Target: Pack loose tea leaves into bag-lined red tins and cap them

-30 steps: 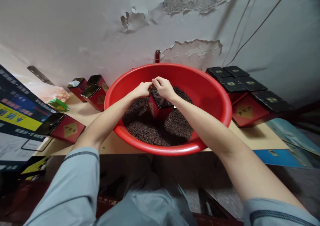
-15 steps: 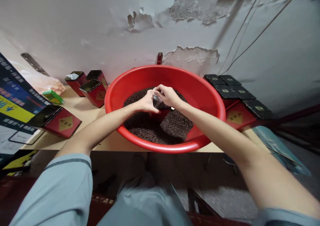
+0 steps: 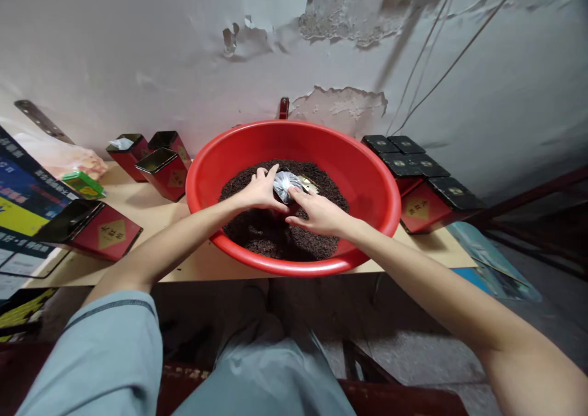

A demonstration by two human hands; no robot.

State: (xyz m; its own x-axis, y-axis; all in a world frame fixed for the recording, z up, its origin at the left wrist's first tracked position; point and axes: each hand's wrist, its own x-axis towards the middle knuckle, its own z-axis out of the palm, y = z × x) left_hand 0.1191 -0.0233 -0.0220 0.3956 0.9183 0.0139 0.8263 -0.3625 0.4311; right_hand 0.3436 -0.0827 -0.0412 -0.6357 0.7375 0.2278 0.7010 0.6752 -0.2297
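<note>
A red tin [image 3: 278, 215] stands in dark loose leaves that look like tea [image 3: 316, 241], inside a large red basin [image 3: 374, 183]. My left hand [image 3: 263, 190] grips the tin's upper part, thumb in front and fingers behind. In the tin's mouth sits a clear plastic bag [image 3: 285, 182], its top gathered and twisted. Fingers apart, my right hand [image 3: 319, 212] touches the bag with its fingertips. Just behind that hand a shiny gold-coloured piece [image 3: 309, 185], perhaps a lid, lies on the leaves. Much of the tin is hidden by my hands.
Open red tins [image 3: 164, 174] stand left of the basin, and another tin [image 3: 110, 232] lies tilted nearer me. Several black-lidded tins [image 3: 427, 204] are grouped at the right. A green packet [image 3: 83, 185] lies far left. The wooden table [image 3: 193, 263] meets a peeling wall behind.
My right hand has moved off the bag's top and lowered to the right, its fingers now spread. The gathered bag and gold-coloured piece show more. The view has shifted slightly right.
</note>
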